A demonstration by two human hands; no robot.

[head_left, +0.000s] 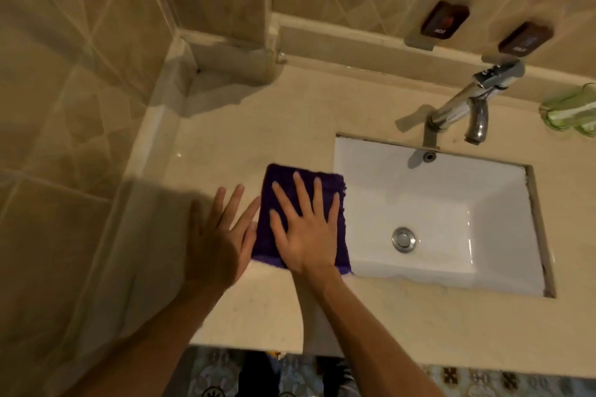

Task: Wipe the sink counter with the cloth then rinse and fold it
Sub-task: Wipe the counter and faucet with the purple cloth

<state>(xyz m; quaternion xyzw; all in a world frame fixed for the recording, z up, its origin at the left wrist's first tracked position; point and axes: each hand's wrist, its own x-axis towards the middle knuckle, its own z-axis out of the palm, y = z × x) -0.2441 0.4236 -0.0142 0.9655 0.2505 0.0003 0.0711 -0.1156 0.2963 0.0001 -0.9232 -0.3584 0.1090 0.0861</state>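
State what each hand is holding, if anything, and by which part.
Nothing is gripped. The right hand lies flat with straight fingers on the middle of the purple cloth, pressing it to the counter. The left hand is open beside the cloth's left edge.

You are standing in a bathroom: a white sink (451, 203) is sunk into a beige counter (225, 145), a chrome tap (467, 109) behind it, tiled walls (80, 74) left of it.
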